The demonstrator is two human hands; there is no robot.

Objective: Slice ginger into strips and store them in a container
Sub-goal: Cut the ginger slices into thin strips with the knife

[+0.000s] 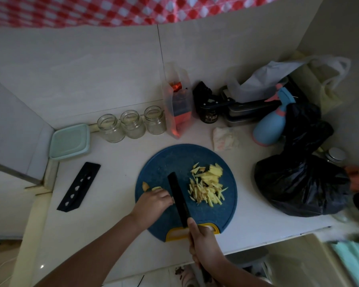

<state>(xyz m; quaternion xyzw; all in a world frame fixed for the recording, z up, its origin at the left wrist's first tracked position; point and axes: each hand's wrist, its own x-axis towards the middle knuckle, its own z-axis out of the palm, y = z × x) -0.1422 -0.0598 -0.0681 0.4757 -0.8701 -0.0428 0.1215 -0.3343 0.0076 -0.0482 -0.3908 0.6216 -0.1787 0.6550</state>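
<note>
Both hands had a firm hold. The right hand [203, 243] was curled tight around the handle of the black knife [178, 200], and the left hand [154, 200] pressed down with bent fingers on the last bit of ginger [148, 187].

The round blue board [164, 162] lay on the white counter [120, 179], with a pile of yellow strips [207, 187] on its right side. The ginger bit sat on the left side of the board, partly under the left hand. The blade stood just beside the left fingertips [170, 198], close enough that it looked like it touched them.

That was the big risk. The bit looked small, so the fingers had little room, and a slip could have cut them. The bit could also have rolled or shot out from under the hand if the blade pushed it sideways. Strips near the board's right edge could have been knocked onto the counter.

Up and to the left, well apart from the board, sat a green box [71, 141] with its lid on, next to three open jars [132, 124]. No strips were in any of them yet.

The left arm came in low from the left. The right arm came up from below, with the wrist straight behind the blade.
</note>
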